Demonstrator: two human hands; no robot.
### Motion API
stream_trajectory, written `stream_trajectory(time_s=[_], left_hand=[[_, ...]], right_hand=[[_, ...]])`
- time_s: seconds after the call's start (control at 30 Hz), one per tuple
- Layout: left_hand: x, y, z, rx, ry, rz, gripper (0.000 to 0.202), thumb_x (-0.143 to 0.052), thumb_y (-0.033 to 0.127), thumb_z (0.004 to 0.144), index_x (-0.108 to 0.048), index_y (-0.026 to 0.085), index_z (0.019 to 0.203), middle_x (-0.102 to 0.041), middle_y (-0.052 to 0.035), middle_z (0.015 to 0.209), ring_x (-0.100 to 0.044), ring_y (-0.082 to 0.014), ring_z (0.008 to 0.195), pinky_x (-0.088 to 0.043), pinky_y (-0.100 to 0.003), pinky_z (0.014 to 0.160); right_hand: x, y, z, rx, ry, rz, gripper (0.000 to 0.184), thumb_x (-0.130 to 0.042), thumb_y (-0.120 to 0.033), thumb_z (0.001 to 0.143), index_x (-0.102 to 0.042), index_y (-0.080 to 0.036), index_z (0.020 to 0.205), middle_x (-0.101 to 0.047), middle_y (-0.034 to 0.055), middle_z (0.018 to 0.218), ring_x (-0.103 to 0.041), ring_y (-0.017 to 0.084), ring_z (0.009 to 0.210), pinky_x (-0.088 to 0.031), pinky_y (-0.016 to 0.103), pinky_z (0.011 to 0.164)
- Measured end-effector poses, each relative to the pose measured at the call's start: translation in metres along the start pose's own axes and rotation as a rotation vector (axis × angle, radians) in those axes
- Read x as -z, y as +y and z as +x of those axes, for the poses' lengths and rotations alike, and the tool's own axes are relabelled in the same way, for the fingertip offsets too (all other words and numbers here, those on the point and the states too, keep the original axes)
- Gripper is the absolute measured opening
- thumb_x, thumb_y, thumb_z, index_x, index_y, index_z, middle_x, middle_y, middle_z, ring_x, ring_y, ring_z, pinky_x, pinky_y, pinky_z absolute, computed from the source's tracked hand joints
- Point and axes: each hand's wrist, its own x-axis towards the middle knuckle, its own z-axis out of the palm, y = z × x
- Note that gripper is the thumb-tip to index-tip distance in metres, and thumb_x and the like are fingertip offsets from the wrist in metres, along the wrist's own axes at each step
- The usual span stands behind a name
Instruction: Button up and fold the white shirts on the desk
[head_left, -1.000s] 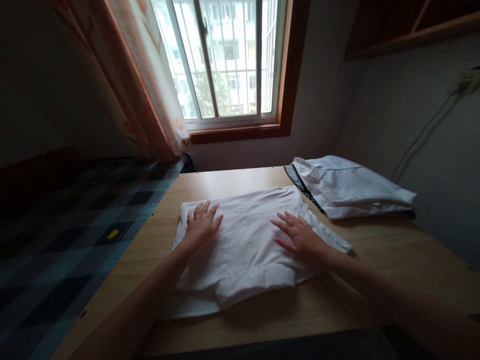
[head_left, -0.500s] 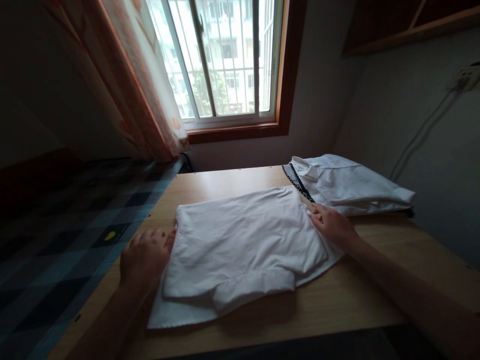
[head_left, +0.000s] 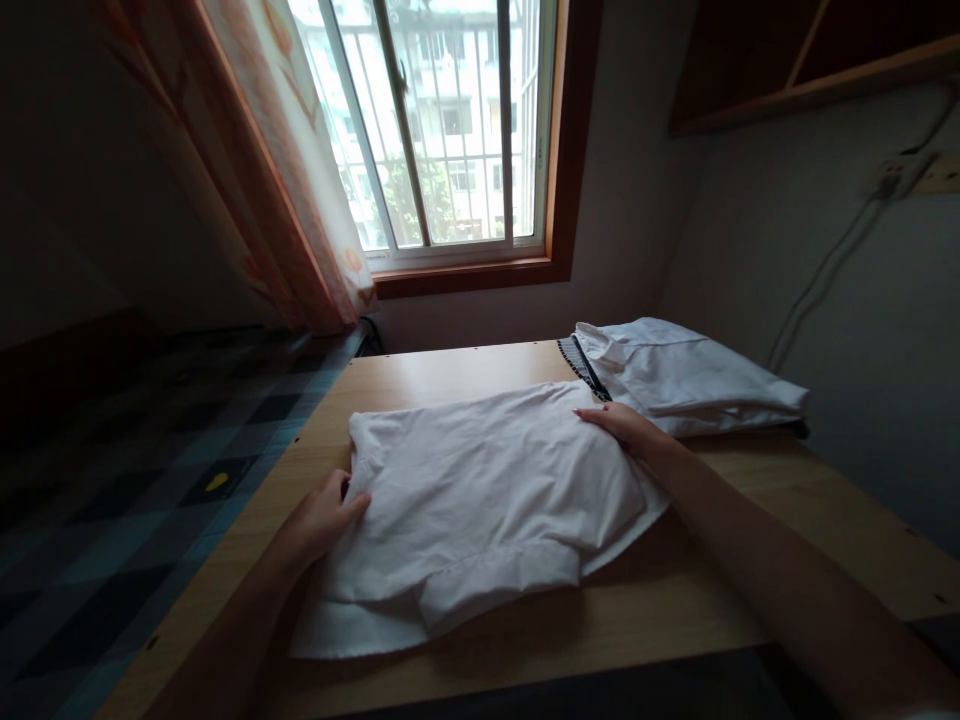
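A folded white garment lies flat in the middle of a light wooden table. My left hand is at the garment's left edge, thumb on top of the cloth and fingers curled round the edge, pinching it. My right hand rests at the garment's far right corner, fingers closed on the cloth there. Both forearms reach in from the near edge.
A stack of folded white clothes with a dark patterned edge sits at the table's far right. A bed with a checked cover adjoins the table on the left. Window and curtain stand behind; a cable hangs on the right wall.
Both hands left the top of the garment, where they lay flat, and moved outward to its left edge and far right corner, closing on the cloth. The garment shifted slightly.
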Motion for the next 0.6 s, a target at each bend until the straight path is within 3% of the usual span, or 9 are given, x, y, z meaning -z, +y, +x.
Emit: stream_trajectory(time_s=[0.07,0.13,0.23,0.33,0.4,0.47,0.53,0.6], left_hand=[[0.002,0.002,-0.007,0.003,0.005,-0.148,0.039,-0.058,0.048,0.064,-0.057,0.02,0.091,-0.074,-0.0097,0.095,-0.07,-0.0322,0.091,-0.054,-0.037,0.077],[0.005,0.006,-0.022,0.047,-0.062,-0.313,0.051,-0.064,0.055,0.062,-0.059,0.019,0.098,-0.075,-0.0092,0.092,-0.071,-0.0332,0.088,-0.056,-0.039,0.074],[0.007,0.015,-0.054,0.123,-0.283,-0.586,0.067,-0.071,0.065,0.06,-0.063,0.02,0.109,-0.076,-0.0102,0.101,-0.07,-0.0356,0.1,-0.059,-0.041,0.078],[0.0,0.024,-0.09,0.053,-0.537,-0.739,0.075,-0.078,0.065,0.058,-0.065,0.029,0.122,-0.073,-0.0067,0.118,-0.062,-0.0365,0.118,-0.056,-0.045,0.092],[-0.008,0.032,-0.109,-0.041,-0.704,-0.764,0.085,-0.082,0.063,0.054,-0.063,0.034,0.131,-0.069,-0.0047,0.128,-0.057,-0.0377,0.125,-0.051,-0.049,0.101],[-0.012,0.047,-0.119,-0.128,-0.815,-0.756,0.09,-0.082,0.059,0.055,-0.058,0.034,0.139,-0.062,-0.0034,0.139,-0.053,-0.0377,0.13,-0.045,-0.049,0.109],[-0.007,0.071,-0.117,-0.195,-0.86,-0.732,0.087,-0.08,0.053,0.063,-0.053,0.034,0.143,-0.056,-0.0019,0.146,-0.05,-0.0361,0.134,-0.04,-0.048,0.114],[0.011,0.107,-0.1,-0.266,-0.872,-0.736,0.077,-0.077,0.047,0.07,-0.055,0.033,0.142,-0.058,-0.0019,0.144,-0.05,-0.0352,0.133,-0.042,-0.049,0.111]], right_hand=[[0.005,-0.002,-0.017,-0.023,-0.124,0.142,0.032,-0.073,-0.036,0.079,-0.072,-0.012,0.101,-0.077,0.0124,0.094,-0.072,0.024,0.086,-0.058,0.031,0.075],[0.015,-0.003,-0.041,-0.001,-0.208,0.189,0.038,-0.077,-0.036,0.076,-0.072,-0.012,0.105,-0.077,0.0121,0.096,-0.072,0.024,0.088,-0.059,0.031,0.077],[0.044,0.001,-0.088,0.006,-0.231,0.149,0.048,-0.081,-0.044,0.072,-0.073,-0.014,0.109,-0.076,0.0135,0.102,-0.072,0.028,0.096,-0.06,0.036,0.083],[0.089,0.017,-0.133,0.004,-0.233,0.016,0.044,-0.08,-0.05,0.073,-0.077,-0.024,0.108,-0.074,0.0147,0.114,-0.07,0.032,0.105,-0.059,0.041,0.088],[0.122,0.032,-0.153,0.021,-0.156,-0.131,0.03,-0.081,-0.049,0.074,-0.081,-0.033,0.099,-0.073,0.0154,0.117,-0.07,0.03,0.106,-0.058,0.035,0.088],[0.151,0.044,-0.162,0.045,-0.066,-0.19,0.032,-0.082,-0.05,0.072,-0.081,-0.033,0.099,-0.074,0.0167,0.112,-0.072,0.031,0.1,-0.059,0.034,0.08],[0.175,0.046,-0.164,0.09,0.018,-0.185,0.037,-0.081,-0.052,0.069,-0.081,-0.031,0.099,-0.075,0.0186,0.109,-0.074,0.032,0.094,-0.058,0.036,0.075],[0.193,0.037,-0.161,0.226,0.217,-0.231,0.038,-0.078,-0.054,0.072,-0.081,-0.027,0.098,-0.075,0.022,0.105,-0.074,0.031,0.089,-0.055,0.036,0.07]])
